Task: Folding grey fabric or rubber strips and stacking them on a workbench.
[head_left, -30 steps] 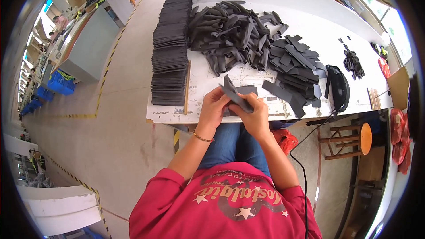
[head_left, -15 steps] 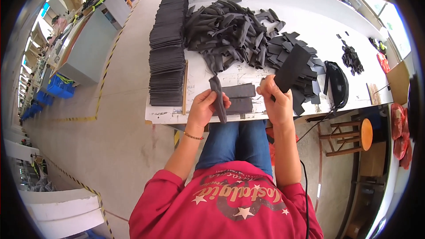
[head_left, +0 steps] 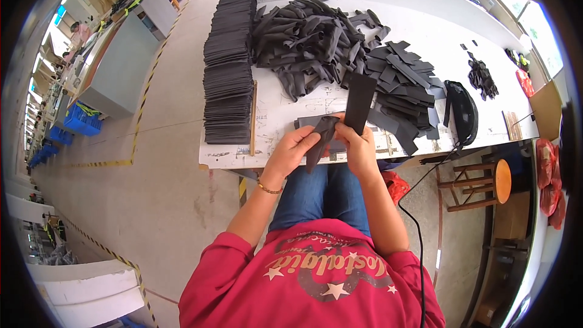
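My left hand [head_left: 294, 148] grips a dark grey fabric sleeve [head_left: 317, 153], pinched between thumb and fingers near the table's front edge. Close beside it, my right hand [head_left: 359, 149] holds a stiff black flat strip [head_left: 361, 100] that points up and away from me. The fingertips of that hand also meet the upper end of the sleeve, where the fabric looks spread or folded; the exact contact is hidden. Beyond my hands a flat dark fabric piece [head_left: 307, 121] lies on the white table, partly covered by them.
A tall row of stacked dark pieces [head_left: 229, 73] lines the table's left, beside a wooden stick [head_left: 253, 115]. Loose sleeves [head_left: 306, 39] are heaped in the middle, flat strips [head_left: 398, 79] to their right. Farther right lie a black pouch [head_left: 463, 112] and small dark pieces [head_left: 481, 79].
My right hand has moved left with the strip, bringing it to the sleeve. The sleeve's upper end now meets the right fingers. My left hand has shifted slightly right.
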Demonstrator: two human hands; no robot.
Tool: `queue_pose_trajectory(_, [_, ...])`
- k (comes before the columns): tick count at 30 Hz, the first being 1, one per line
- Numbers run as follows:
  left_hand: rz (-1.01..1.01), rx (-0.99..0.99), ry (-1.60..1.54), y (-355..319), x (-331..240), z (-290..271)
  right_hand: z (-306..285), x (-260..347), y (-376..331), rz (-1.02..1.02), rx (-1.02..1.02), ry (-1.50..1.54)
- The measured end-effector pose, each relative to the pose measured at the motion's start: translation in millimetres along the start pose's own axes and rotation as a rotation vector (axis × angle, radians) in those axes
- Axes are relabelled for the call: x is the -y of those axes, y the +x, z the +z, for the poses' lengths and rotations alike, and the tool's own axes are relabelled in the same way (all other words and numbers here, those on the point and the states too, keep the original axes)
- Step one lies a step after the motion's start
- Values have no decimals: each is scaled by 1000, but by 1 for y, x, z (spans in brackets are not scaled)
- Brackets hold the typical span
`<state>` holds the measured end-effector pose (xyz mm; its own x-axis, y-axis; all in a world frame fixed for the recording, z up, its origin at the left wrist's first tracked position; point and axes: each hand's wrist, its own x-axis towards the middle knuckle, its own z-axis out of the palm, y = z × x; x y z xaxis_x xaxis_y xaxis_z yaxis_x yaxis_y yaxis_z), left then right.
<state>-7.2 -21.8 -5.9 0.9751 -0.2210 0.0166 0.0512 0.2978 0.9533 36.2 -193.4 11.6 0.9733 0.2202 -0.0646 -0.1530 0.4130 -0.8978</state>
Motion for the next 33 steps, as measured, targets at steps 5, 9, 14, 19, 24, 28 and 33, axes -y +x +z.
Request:
queue_pose_trajectory(5, [27,-10,98,1,7,0,5,31,-11,-222,56,-405])
queue_pose_trajectory(9, [31,-18,206,-1,0,4,3,28,-2,-279,144,-729])
queue_pose_trajectory(14, [2,-116,210,-1,-2,-9,-6,34,-4,-21,187,-327])
queue_pose_trajectory(19, [-12,-144,203,0,-1,-11,-3,41,-7,-80,153,-324])
queue_pose_trajectory(24, [-32,-133,217,-2,3,-15,-7,37,4,-218,250,-733])
queue_pose_trajectory(28, [-25,-295,42,-4,0,-25,-7,59,7,-297,50,-844])
queue_pose_trajectory(33, [124,-285,-554,5,15,-24,-5,9,1,-579,95,-1456])
